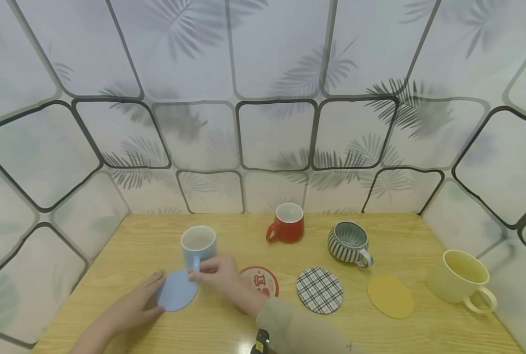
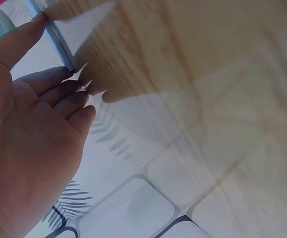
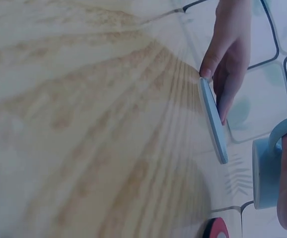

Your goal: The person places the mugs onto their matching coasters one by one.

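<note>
My right hand (image 1: 220, 275) grips the handle of a light blue mug (image 1: 199, 241), which stands upright at the left of the wooden table. Just in front of the mug lies a round blue coaster (image 1: 177, 291), a thin disc seen edge-on in the right wrist view. My left hand (image 1: 134, 302) holds that coaster at its left edge, thumb on the near side and fingers on the far side. In the left wrist view the fingertips (image 2: 86, 96) meet their reflection in the glossy table, close beside the coaster.
A red mug (image 1: 291, 223), a striped cup (image 1: 348, 241) and a yellow mug (image 1: 457, 278) stand toward the back and right. Before them lie a red-rimmed coaster (image 1: 263, 280) partly behind my right forearm, a checked coaster (image 1: 319, 290) and a yellow coaster (image 1: 391, 296). Patterned curtains (image 1: 271, 132) surround the table.
</note>
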Available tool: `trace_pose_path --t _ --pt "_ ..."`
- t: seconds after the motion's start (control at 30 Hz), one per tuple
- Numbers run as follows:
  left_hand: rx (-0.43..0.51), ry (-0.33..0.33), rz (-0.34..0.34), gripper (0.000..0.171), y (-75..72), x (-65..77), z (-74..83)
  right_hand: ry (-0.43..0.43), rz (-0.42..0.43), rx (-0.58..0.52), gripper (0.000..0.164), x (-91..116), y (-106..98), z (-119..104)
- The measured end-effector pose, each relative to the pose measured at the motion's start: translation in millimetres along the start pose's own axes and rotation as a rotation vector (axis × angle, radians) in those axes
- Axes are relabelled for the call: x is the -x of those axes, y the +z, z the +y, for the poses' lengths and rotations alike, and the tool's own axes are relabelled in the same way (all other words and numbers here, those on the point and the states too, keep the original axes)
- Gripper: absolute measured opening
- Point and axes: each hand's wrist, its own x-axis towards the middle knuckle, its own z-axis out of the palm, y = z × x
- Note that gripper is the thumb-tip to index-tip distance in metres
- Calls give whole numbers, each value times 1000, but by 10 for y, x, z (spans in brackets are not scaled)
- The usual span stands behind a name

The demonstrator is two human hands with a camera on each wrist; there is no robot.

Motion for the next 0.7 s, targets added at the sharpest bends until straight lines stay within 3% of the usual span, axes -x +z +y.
trace_pose_path --t 0.1,0.23,0.47,0.6,0.7 --pt "7 -17 -16 78 -44 3 45 -25 -4 -3 17 13 28 5" --pt "7 7 9 78 -19 10 11 -43 -19 -21 19 49 70 13" --pt "-12 128 116 81 267 -2 -377 -27 -21 -50 20 134 142 6" --pt "-26 164 161 83 391 -14 -548 -24 -16 -55 20 158 194 16" --pt "-34 166 177 82 386 -22 -545 -15 -20 -63 20 172 230 36"
